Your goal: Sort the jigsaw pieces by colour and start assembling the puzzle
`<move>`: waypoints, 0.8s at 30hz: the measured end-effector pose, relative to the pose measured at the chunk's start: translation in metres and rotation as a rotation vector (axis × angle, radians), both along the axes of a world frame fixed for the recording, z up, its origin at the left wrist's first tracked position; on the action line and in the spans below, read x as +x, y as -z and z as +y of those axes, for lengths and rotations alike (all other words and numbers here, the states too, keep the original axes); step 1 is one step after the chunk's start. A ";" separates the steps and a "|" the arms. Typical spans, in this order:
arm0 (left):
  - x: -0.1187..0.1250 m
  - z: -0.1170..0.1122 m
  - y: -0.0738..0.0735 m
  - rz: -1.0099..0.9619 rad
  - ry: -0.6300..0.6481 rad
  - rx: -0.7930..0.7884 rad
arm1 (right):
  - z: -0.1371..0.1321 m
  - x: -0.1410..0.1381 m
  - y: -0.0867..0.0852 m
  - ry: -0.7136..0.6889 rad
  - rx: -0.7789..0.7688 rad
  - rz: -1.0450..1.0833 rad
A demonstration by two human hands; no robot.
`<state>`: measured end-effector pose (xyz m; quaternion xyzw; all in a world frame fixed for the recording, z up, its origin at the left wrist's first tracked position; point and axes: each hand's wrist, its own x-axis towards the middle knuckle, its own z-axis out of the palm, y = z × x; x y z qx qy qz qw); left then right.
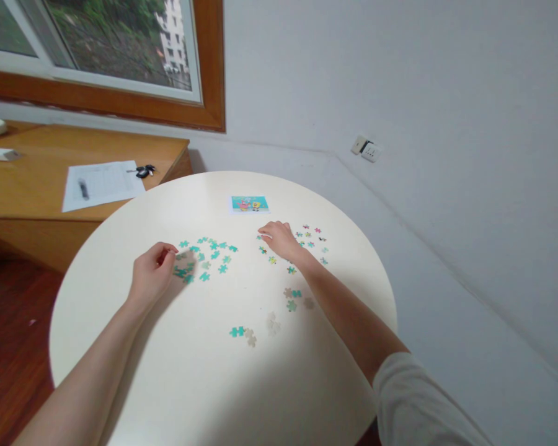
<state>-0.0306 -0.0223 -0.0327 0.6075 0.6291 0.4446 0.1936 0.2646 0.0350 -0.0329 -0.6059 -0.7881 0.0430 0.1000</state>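
My left hand (152,271) is closed in a pinch at the left edge of a cluster of teal jigsaw pieces (205,277). What its fingers hold, if anything, is too small to make out. My right hand (280,240) reaches over a second group of pieces, with fingers stretched forward and slightly bent; a small teal piece (259,237) lies just under its fingertips. Around this hand are multicoloured jigsaw pieces (272,260), some partly covered by the forearm. Beyond both hands lies a picture card (250,204) with cartoon figures on a teal ground.
On the round white table (181,384), nearer to me, lie joined teal pieces (237,332) and several face-down grey pieces (273,323). A wooden desk (37,186) at the left bears a paper sheet (103,183) and keys (145,171). The wall (446,155) stands close on the right.
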 end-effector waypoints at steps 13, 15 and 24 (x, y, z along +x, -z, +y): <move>0.002 -0.002 0.000 -0.017 0.009 -0.012 | -0.014 0.018 0.003 0.083 -0.013 0.036; 0.003 -0.002 -0.002 -0.021 0.006 -0.021 | -0.014 0.017 0.004 0.084 -0.011 0.024; 0.006 -0.004 -0.008 -0.032 -0.012 -0.040 | -0.013 0.019 0.000 0.137 -0.015 -0.032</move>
